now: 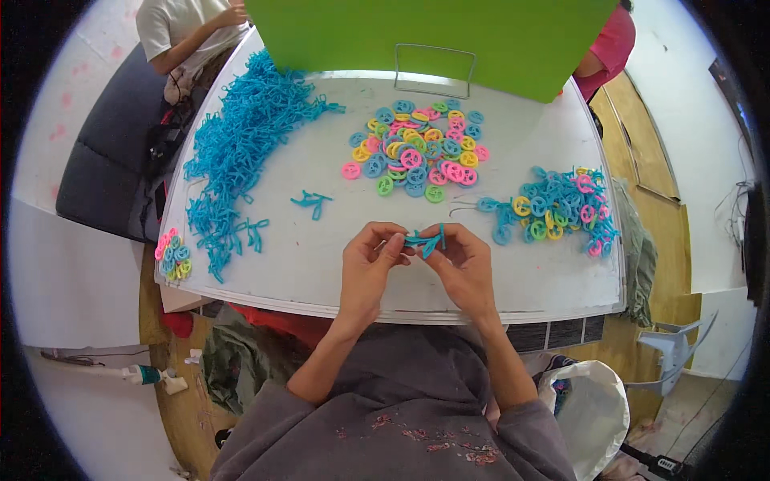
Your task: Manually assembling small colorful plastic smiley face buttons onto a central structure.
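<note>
At the far left corner of the white table [301,276], a small group of coloured wheels [172,255] lies beside the big blue heap [245,132]. This heap is made of thin branched plastic pieces, and it is large, so I judge that much material is left to handle. To its right, a loose blue cluster [313,202] lies apart on the table.

Next comes the left hand [367,260], with its thumb and fingers pinched narrow on one end of the blue branched part [429,240]. This part is above the table, near its front edge, between the two hands; I cannot tell if it is one piece or several. No wheel is visible on it, so this one seems not yet finished. Behind it, the middle pile of wheels [417,156], in pink, yellow, green and blue, is loose and well supplied. The right hand [467,268] also holds the blue part, its thumb and fingers close together.

At the right, in the mixed pile [561,208], wheels and blue pieces lie together. Perhaps these are the done ones, but I cannot see clearly whether they are joined. By this judgement, a fair part is done and more is left.
</note>
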Demonstrator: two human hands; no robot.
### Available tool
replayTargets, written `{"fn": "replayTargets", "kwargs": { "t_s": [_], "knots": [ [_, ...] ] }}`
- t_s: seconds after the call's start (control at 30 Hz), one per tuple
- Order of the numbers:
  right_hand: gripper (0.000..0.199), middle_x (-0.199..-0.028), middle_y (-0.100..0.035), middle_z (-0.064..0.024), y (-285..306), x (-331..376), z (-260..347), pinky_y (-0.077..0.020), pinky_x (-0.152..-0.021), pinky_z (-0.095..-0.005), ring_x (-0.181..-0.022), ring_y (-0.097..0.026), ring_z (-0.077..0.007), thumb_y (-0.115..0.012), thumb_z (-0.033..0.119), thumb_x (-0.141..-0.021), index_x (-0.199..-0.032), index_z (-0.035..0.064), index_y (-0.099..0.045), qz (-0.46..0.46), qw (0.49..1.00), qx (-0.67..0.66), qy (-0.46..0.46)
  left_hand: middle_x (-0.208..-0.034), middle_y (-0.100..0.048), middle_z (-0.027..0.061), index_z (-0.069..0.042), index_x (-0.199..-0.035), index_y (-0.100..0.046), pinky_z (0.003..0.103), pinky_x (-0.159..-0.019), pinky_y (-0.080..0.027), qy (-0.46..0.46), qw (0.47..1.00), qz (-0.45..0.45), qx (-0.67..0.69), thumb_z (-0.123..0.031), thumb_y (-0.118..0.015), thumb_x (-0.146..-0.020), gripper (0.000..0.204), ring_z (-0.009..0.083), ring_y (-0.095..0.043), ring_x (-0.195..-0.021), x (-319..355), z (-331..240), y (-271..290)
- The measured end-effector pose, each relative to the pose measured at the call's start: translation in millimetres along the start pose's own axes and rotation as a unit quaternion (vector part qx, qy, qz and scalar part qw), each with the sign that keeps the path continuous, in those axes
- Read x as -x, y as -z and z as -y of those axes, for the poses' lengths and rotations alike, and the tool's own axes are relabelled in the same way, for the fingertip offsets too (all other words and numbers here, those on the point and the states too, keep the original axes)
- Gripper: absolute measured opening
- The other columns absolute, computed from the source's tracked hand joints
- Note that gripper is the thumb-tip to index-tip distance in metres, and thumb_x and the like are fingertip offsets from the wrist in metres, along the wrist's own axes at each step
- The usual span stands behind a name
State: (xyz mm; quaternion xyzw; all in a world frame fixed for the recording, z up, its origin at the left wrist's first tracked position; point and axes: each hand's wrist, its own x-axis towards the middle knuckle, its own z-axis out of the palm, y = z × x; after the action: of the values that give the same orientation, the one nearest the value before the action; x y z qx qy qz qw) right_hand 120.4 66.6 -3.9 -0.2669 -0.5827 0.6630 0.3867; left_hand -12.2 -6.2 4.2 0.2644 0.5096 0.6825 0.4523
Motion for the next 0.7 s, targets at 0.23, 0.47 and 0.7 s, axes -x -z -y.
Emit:
{"fn": "replayTargets", "kwargs": {
  "t_s": [0.23,0.47,0.7],
  "knots": [
    [0.027,-0.097,-0.062,-0.0048,16.2,-4.3,6.9,-0.0490,-0.077,-0.0247,-0.086,-0.060,-0.0105,-0.065,-0.001,-0.085,-0.111,-0.0005,-0.059,0.049,0.996,0.058,-0.047,-0.087,-0.062,0.0047,0.001,-0.099,-0.059,0.026,-0.072,-0.051,-0.007,0.998,0.041,-0.045,-0.002,-0.057,-0.091,0.008,0.0122,-0.061,-0.078,-2.8,-0.4,-2.9],
    [0.042,-0.100,-0.062,-0.0063,10.1,2.9,25.0,-0.0504,-0.076,-0.0269,-0.087,-0.062,-0.0137,-0.066,0.010,-0.087,-0.125,-0.0002,-0.051,0.063,0.969,-0.202,-0.126,-0.093,-0.063,0.0101,0.001,-0.095,-0.062,0.027,-0.073,-0.053,-0.258,0.950,0.035,-0.172,0.011,-0.057,-0.083,0.017,0.0169,-0.062,-0.086,-11.4,3.7,-1.4],
    [0.018,-0.085,-0.067,-0.0046,25.8,-6.2,7.0,-0.0481,-0.071,-0.0236,-0.077,-0.061,-0.0101,-0.063,0.012,-0.090,-0.101,-0.0016,-0.064,0.019,0.988,-0.004,-0.154,-0.094,-0.061,0.0105,-0.003,-0.101,-0.063,0.030,-0.069,-0.052,-0.291,0.904,0.160,-0.269,0.011,-0.061,-0.077,0.027,0.0199,-0.063,-0.081,-29.7,-15.3,8.9]
  ]
}}
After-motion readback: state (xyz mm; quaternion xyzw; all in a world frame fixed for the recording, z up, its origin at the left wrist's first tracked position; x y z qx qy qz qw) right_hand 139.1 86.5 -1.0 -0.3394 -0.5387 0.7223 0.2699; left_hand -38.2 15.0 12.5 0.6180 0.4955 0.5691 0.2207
